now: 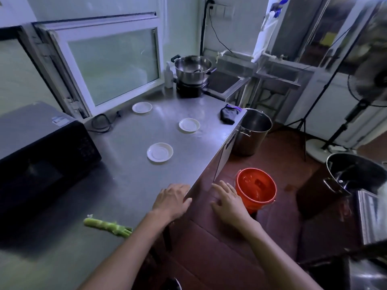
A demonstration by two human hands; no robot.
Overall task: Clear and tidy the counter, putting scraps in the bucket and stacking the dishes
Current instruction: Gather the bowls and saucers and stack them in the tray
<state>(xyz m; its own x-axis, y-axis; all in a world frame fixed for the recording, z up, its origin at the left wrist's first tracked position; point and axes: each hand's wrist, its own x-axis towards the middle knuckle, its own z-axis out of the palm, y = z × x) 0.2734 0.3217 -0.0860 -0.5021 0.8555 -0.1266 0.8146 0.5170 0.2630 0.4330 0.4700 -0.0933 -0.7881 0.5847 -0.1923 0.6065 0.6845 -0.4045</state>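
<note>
three white dishes [160, 152] [189, 124] [142, 107] lie apart on the steel counter [125, 174]; a green stalk [107, 226] lies near its front edge. red bucket [255, 189] on the floor beside the counter. left hand [172, 198] rests fingers-spread at the counter edge; right hand [229, 200] hovers spread, empty, beside the bucket. microwave [41, 151] at left.

both forearms outstretched, left hand [172, 198] and right hand [227, 200] palm-down (fingers loosely spread, nothing held)
</note>
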